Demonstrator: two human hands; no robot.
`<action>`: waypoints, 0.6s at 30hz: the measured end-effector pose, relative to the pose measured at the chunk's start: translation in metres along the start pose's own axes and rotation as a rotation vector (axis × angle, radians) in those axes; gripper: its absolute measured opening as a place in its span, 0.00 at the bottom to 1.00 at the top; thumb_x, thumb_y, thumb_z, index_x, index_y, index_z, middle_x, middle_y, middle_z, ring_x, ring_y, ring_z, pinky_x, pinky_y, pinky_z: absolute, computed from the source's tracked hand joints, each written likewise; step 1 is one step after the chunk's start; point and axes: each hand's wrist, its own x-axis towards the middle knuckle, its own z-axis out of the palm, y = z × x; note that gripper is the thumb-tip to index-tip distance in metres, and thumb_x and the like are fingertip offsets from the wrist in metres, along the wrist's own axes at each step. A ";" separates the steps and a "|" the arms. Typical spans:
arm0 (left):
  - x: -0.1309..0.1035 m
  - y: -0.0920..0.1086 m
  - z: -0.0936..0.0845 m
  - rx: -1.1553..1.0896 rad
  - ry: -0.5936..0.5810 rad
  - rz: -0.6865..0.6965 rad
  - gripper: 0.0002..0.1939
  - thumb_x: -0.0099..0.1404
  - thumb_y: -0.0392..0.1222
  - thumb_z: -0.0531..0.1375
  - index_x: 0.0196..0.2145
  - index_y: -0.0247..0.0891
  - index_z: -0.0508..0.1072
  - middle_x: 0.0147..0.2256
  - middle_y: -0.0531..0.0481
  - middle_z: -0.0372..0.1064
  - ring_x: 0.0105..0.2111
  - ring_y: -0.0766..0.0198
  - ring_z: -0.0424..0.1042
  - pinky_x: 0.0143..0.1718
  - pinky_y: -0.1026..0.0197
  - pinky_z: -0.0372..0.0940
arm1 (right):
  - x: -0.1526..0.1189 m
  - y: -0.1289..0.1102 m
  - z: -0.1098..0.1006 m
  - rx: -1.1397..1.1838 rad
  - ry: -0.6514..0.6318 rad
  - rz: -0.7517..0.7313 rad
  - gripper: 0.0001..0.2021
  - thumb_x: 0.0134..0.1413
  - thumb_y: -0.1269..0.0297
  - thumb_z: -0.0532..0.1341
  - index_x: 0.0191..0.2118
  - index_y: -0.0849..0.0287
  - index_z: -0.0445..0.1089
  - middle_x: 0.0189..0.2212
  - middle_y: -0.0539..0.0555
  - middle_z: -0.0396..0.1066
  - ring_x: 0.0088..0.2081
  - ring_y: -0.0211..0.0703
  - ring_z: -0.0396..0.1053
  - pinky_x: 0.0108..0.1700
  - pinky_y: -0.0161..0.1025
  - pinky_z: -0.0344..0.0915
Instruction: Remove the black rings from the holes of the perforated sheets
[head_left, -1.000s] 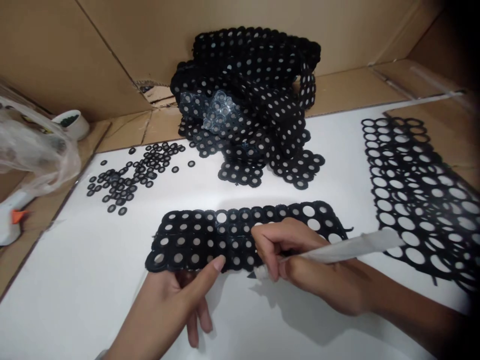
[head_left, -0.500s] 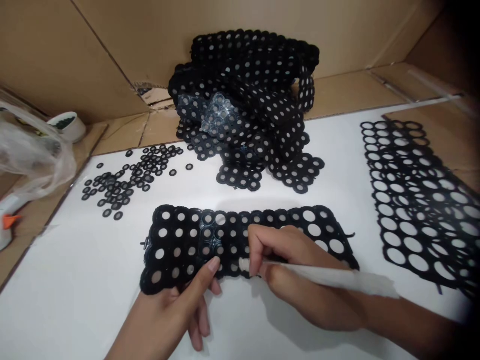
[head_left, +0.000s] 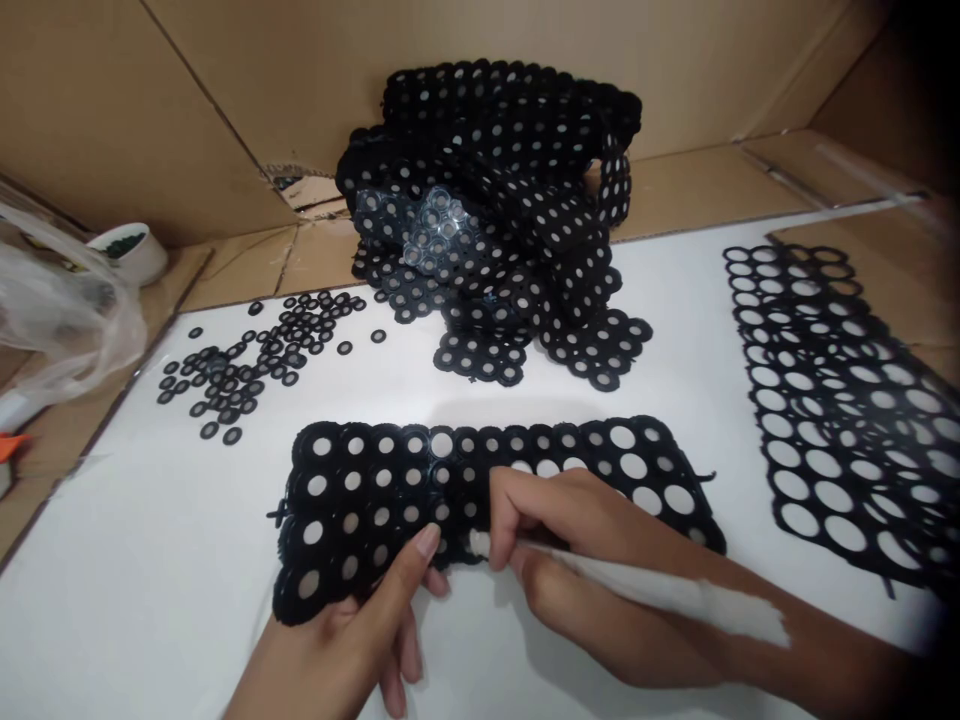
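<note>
A black sheet (head_left: 367, 475) with rows of round holes and pale discs lies across the middle, its left end tilted up. My left hand (head_left: 375, 620) grips its lower edge, thumb on top and fingers beneath. In my right hand (head_left: 585, 570) is a white pen-like tool (head_left: 660, 590), pinched near its tip, which meets the sheet just right of my left thumb. Larger white holes show at the sheet's right part. Small black rings (head_left: 225, 385) are scattered on the white surface at the left.
Behind the sheet rises a heap of black perforated sheets (head_left: 495, 200). Another sheet with large open holes (head_left: 832, 490) lies at the right. A white cup (head_left: 142, 260) and a clear plastic bag (head_left: 75, 320) stand at the left, by cardboard walls (head_left: 450, 30).
The sheet's left end has shifted slightly left and toward me. The tool's tip has moved a little left and down with my right hand.
</note>
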 end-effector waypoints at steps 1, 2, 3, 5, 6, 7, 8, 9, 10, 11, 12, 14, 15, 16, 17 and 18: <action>0.001 -0.001 0.000 -0.006 -0.011 -0.003 0.34 0.64 0.79 0.61 0.32 0.43 0.82 0.18 0.51 0.74 0.18 0.57 0.73 0.30 0.56 0.76 | 0.000 0.000 -0.001 -0.004 -0.006 -0.008 0.08 0.53 0.74 0.57 0.37 0.55 0.67 0.36 0.48 0.80 0.34 0.43 0.74 0.36 0.37 0.63; 0.001 -0.001 0.000 -0.011 -0.016 -0.005 0.35 0.63 0.80 0.62 0.32 0.43 0.82 0.19 0.51 0.74 0.18 0.57 0.73 0.29 0.56 0.76 | 0.000 0.000 -0.001 -0.008 -0.011 -0.013 0.08 0.53 0.74 0.57 0.37 0.54 0.67 0.36 0.48 0.80 0.34 0.43 0.74 0.36 0.37 0.63; 0.002 -0.001 0.000 -0.013 -0.014 -0.001 0.35 0.63 0.80 0.62 0.32 0.43 0.81 0.19 0.51 0.74 0.17 0.58 0.72 0.28 0.56 0.75 | 0.000 0.000 -0.001 -0.011 -0.018 -0.016 0.08 0.54 0.74 0.58 0.37 0.54 0.67 0.36 0.48 0.80 0.34 0.43 0.74 0.36 0.37 0.63; 0.000 0.000 0.001 -0.003 0.017 0.022 0.35 0.63 0.80 0.61 0.32 0.43 0.81 0.19 0.53 0.73 0.16 0.60 0.70 0.29 0.57 0.75 | 0.000 0.000 -0.001 -0.018 -0.030 -0.011 0.07 0.55 0.74 0.58 0.38 0.54 0.67 0.35 0.47 0.80 0.34 0.43 0.75 0.36 0.37 0.63; -0.001 0.000 0.002 0.008 0.045 0.038 0.34 0.64 0.79 0.61 0.31 0.43 0.81 0.19 0.53 0.73 0.16 0.62 0.69 0.29 0.58 0.75 | 0.000 0.001 0.000 -0.031 -0.032 -0.008 0.07 0.56 0.74 0.58 0.38 0.54 0.67 0.34 0.47 0.79 0.34 0.43 0.75 0.36 0.37 0.62; -0.003 0.001 0.003 0.027 0.077 0.048 0.34 0.66 0.79 0.60 0.31 0.43 0.81 0.18 0.54 0.71 0.16 0.62 0.68 0.29 0.59 0.74 | 0.000 0.001 0.001 -0.053 -0.028 -0.004 0.07 0.57 0.74 0.58 0.38 0.54 0.67 0.33 0.47 0.78 0.34 0.43 0.74 0.35 0.37 0.62; -0.004 0.002 0.004 0.052 0.102 0.051 0.34 0.66 0.79 0.60 0.31 0.44 0.81 0.17 0.54 0.70 0.15 0.63 0.67 0.28 0.59 0.73 | 0.000 0.003 0.002 -0.077 -0.025 -0.003 0.08 0.58 0.75 0.58 0.39 0.54 0.68 0.32 0.47 0.77 0.33 0.43 0.73 0.34 0.37 0.60; -0.006 0.002 0.006 0.079 0.125 0.048 0.34 0.67 0.79 0.59 0.30 0.44 0.81 0.16 0.54 0.68 0.15 0.63 0.66 0.27 0.60 0.72 | 0.000 0.004 0.004 -0.097 -0.035 -0.012 0.08 0.59 0.74 0.59 0.40 0.53 0.68 0.31 0.47 0.76 0.32 0.43 0.73 0.34 0.37 0.59; -0.007 0.002 0.007 0.101 0.144 0.046 0.34 0.67 0.79 0.59 0.30 0.45 0.82 0.15 0.54 0.67 0.15 0.63 0.65 0.25 0.60 0.70 | 0.001 0.006 0.006 -0.107 -0.049 -0.028 0.09 0.59 0.74 0.60 0.42 0.53 0.68 0.30 0.47 0.75 0.31 0.43 0.72 0.34 0.37 0.59; -0.008 0.002 0.008 0.117 0.156 0.045 0.34 0.67 0.79 0.58 0.29 0.45 0.82 0.14 0.54 0.66 0.15 0.62 0.65 0.24 0.60 0.69 | 0.001 0.007 0.007 -0.104 -0.059 -0.047 0.10 0.58 0.74 0.60 0.43 0.53 0.68 0.31 0.47 0.75 0.30 0.43 0.71 0.33 0.37 0.58; -0.008 0.002 0.008 0.124 0.161 0.045 0.35 0.67 0.79 0.58 0.29 0.45 0.82 0.14 0.54 0.65 0.15 0.62 0.65 0.23 0.60 0.68 | 0.001 0.008 0.008 -0.087 -0.063 -0.064 0.11 0.58 0.74 0.61 0.44 0.53 0.68 0.32 0.47 0.76 0.30 0.43 0.71 0.33 0.37 0.58; -0.008 0.002 0.009 0.128 0.163 0.050 0.35 0.67 0.80 0.58 0.27 0.45 0.81 0.13 0.54 0.64 0.14 0.62 0.65 0.22 0.60 0.67 | 0.001 0.009 0.007 -0.023 -0.052 -0.074 0.10 0.57 0.75 0.61 0.43 0.54 0.68 0.33 0.47 0.76 0.31 0.42 0.71 0.34 0.37 0.58; -0.008 0.002 0.008 0.129 0.161 0.054 0.35 0.67 0.79 0.58 0.28 0.44 0.80 0.13 0.54 0.64 0.14 0.62 0.64 0.22 0.60 0.66 | 0.001 0.008 0.006 0.026 -0.023 -0.060 0.09 0.56 0.75 0.59 0.40 0.54 0.69 0.32 0.47 0.75 0.32 0.42 0.70 0.34 0.37 0.59; -0.007 0.002 0.008 0.132 0.157 0.058 0.35 0.67 0.79 0.58 0.28 0.44 0.80 0.14 0.54 0.64 0.14 0.62 0.64 0.22 0.60 0.65 | 0.001 0.007 0.003 0.090 0.024 -0.037 0.07 0.55 0.75 0.58 0.36 0.55 0.68 0.29 0.47 0.73 0.32 0.42 0.69 0.34 0.37 0.58; -0.006 0.002 0.007 0.135 0.152 0.061 0.35 0.68 0.79 0.58 0.29 0.44 0.81 0.14 0.55 0.64 0.14 0.63 0.63 0.22 0.60 0.65 | 0.001 0.006 0.001 0.162 0.067 -0.015 0.07 0.55 0.75 0.57 0.32 0.55 0.67 0.27 0.47 0.70 0.31 0.42 0.68 0.33 0.37 0.58; -0.006 0.002 0.007 0.134 0.145 0.066 0.35 0.68 0.79 0.58 0.30 0.44 0.81 0.14 0.55 0.65 0.14 0.63 0.63 0.22 0.60 0.64 | 0.000 0.005 -0.002 0.230 0.104 0.006 0.07 0.54 0.74 0.56 0.29 0.55 0.66 0.24 0.47 0.67 0.30 0.41 0.66 0.32 0.36 0.57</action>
